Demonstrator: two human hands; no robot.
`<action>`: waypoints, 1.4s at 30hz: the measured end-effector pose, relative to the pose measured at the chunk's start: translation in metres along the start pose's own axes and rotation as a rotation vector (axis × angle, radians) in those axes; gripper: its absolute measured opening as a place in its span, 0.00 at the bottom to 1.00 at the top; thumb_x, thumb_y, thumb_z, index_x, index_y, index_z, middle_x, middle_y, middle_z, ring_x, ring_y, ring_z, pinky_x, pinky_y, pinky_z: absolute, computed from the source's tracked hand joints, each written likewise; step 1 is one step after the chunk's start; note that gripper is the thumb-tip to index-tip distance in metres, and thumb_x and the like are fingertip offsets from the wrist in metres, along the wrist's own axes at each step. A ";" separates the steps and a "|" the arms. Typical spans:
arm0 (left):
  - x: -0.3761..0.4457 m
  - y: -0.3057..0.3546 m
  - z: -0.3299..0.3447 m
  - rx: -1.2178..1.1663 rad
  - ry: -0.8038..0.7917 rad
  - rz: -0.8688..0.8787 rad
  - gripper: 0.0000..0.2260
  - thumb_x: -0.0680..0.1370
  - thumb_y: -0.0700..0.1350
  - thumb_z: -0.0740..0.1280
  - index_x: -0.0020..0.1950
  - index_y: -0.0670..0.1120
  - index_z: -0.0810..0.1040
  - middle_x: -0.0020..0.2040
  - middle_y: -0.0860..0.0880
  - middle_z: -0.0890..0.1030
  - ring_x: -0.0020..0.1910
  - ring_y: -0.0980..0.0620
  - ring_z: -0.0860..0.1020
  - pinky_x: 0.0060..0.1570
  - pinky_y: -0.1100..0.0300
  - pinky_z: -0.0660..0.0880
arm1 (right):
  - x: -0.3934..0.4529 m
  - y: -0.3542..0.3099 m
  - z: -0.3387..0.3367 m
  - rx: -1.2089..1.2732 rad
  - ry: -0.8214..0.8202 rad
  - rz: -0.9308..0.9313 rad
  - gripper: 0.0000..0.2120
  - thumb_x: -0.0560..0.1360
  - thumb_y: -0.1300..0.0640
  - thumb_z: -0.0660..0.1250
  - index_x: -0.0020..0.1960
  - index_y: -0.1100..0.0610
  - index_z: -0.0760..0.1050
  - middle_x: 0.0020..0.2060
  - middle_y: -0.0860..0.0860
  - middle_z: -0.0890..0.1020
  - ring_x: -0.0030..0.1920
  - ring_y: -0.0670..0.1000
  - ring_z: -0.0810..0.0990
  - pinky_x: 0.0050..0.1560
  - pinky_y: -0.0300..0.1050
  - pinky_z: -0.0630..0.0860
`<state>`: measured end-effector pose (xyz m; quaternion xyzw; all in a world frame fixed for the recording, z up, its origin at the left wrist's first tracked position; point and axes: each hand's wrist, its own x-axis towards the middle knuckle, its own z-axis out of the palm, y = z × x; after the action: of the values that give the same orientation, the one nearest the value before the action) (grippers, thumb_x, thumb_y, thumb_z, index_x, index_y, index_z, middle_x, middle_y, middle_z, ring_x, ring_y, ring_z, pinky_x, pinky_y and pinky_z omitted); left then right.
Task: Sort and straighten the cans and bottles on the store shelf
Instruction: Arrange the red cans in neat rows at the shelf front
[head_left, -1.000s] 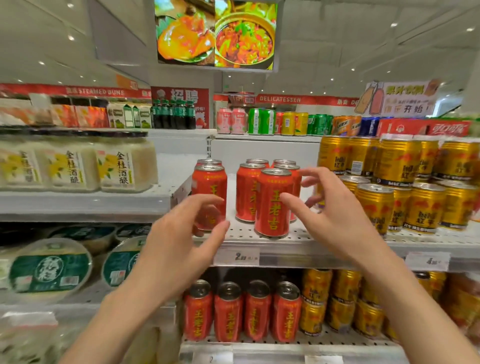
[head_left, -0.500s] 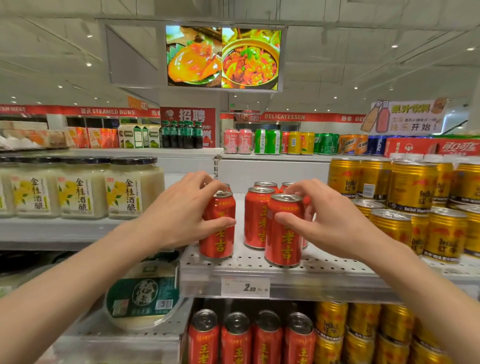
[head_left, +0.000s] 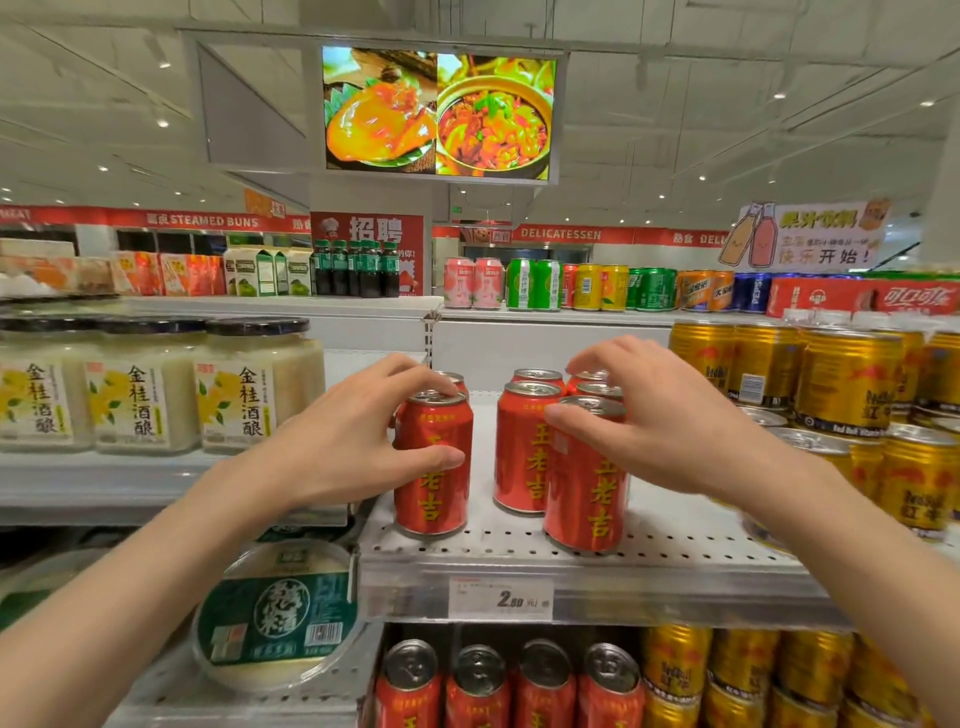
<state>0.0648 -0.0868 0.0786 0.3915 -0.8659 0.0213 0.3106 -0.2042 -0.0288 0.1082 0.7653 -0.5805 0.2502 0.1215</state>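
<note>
Several red herbal-tea cans stand on the perforated white shelf (head_left: 675, 540). My left hand (head_left: 353, 441) grips the front left red can (head_left: 434, 493), thumb across its front and fingers over the rim. My right hand (head_left: 654, 426) grips the front right red can (head_left: 587, 499) near its top, thumb on the front, fingers curled behind the rim. Between them a third red can (head_left: 519, 447) stands upright, with more red cans behind it, partly hidden by my fingers.
Gold energy-drink cans (head_left: 841, 395) crowd the shelf's right side. Glass jars of rice wine (head_left: 249, 384) fill the left shelf. A price tag (head_left: 501, 597) hangs on the shelf edge. Red and gold cans (head_left: 519, 686) line the shelf below, beside a round green-labelled tub (head_left: 275, 618).
Both hands reached forward from open air and closed on the front cans, left hand on the left can, right hand on the right one. The view tilted upward.
</note>
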 end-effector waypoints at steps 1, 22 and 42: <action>0.000 0.000 0.001 -0.007 0.000 -0.008 0.27 0.71 0.68 0.69 0.68 0.61 0.72 0.63 0.63 0.72 0.60 0.61 0.74 0.58 0.58 0.77 | 0.008 -0.003 0.001 -0.021 -0.024 0.006 0.28 0.75 0.32 0.62 0.69 0.47 0.71 0.64 0.46 0.76 0.64 0.48 0.72 0.63 0.48 0.73; 0.001 -0.006 0.005 -0.053 0.073 -0.043 0.27 0.68 0.68 0.68 0.65 0.62 0.74 0.61 0.63 0.73 0.61 0.62 0.75 0.60 0.53 0.78 | 0.043 -0.026 0.013 0.084 -0.179 -0.043 0.25 0.69 0.30 0.70 0.58 0.44 0.74 0.50 0.44 0.79 0.49 0.48 0.78 0.48 0.48 0.77; 0.011 0.024 0.000 0.114 0.057 0.064 0.32 0.70 0.73 0.63 0.70 0.59 0.71 0.66 0.60 0.73 0.67 0.61 0.68 0.68 0.52 0.70 | 0.014 0.026 -0.017 0.192 -0.160 -0.080 0.20 0.76 0.34 0.62 0.60 0.43 0.79 0.55 0.37 0.82 0.57 0.39 0.78 0.58 0.37 0.74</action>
<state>0.0428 -0.0777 0.0899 0.3797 -0.8662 0.0916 0.3116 -0.2303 -0.0398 0.1275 0.8136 -0.5306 0.2376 0.0108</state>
